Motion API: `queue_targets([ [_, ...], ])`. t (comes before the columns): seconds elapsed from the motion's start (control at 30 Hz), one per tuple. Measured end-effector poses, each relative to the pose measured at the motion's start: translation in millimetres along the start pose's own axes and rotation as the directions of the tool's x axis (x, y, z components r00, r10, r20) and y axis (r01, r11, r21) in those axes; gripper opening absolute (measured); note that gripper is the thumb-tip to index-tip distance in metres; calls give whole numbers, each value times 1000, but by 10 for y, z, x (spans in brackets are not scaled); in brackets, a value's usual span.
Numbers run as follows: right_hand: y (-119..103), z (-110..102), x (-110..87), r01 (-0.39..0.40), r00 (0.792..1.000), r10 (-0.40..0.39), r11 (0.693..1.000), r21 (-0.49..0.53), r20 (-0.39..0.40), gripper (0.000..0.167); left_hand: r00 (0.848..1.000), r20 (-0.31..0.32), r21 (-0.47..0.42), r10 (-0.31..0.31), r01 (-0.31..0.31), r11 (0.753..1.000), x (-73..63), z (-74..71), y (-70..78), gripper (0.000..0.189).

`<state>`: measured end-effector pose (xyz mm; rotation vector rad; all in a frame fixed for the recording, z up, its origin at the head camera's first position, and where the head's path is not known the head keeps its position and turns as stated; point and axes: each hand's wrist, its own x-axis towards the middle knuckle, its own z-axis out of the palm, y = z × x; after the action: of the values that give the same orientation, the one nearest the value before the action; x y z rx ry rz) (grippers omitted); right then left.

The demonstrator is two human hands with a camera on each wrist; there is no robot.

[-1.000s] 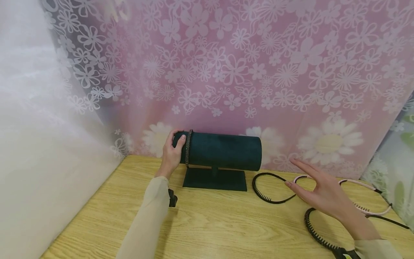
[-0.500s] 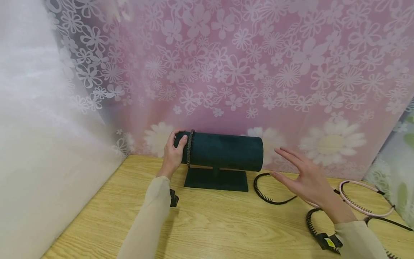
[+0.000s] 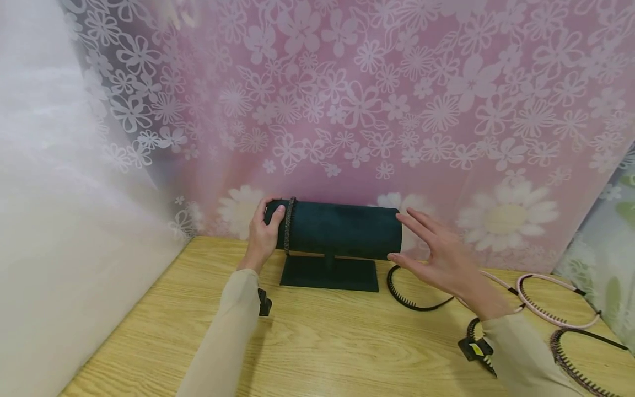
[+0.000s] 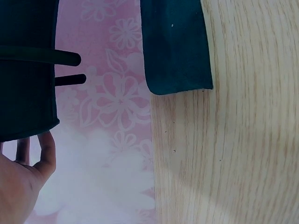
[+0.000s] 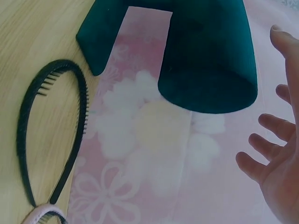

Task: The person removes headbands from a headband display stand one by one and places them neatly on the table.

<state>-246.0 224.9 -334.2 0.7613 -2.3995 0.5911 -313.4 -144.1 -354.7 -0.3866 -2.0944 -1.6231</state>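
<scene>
A dark green, velvety headband display stand (image 3: 347,229) has a horizontal roll on a flat base. My left hand (image 3: 264,237) grips the roll's left end, thumb in front and fingers over the end. Right beside that thumb, a glittery dark headband (image 3: 288,226) sits around the roll. Its two tips stick out below the roll in the left wrist view. At the roll's right end is my right hand (image 3: 441,256), thumb and fingers spread and holding nothing. The right wrist view shows those fingers (image 5: 266,147) a little apart from the roll's end face.
On the wooden table (image 3: 322,342), a black toothed headband (image 3: 416,309) lies right of the base. Farther right are a pink headband (image 3: 538,317), a dark toothed headband (image 3: 570,366) and others partly under my right arm. A flowered pink curtain (image 3: 322,110) hangs behind.
My right hand has moved left, from above the headbands to the roll's right end. My left hand keeps its grip, and the stand stays in place.
</scene>
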Motion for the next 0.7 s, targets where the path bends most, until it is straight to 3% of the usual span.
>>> queue_targets([
  [0.33, -116, 74, 185, 8, 1000, -8, 1000, 14, 21, 83, 1000, -6, -5, 10, -10, 1000, 0, 2, -2, 42],
  [0.7, -218, 179, 424, 85, 996, -85, 996, -4, 3, 88, 1000, -1, -9, -3, 3, 1000, 0, 5, -3, 43],
])
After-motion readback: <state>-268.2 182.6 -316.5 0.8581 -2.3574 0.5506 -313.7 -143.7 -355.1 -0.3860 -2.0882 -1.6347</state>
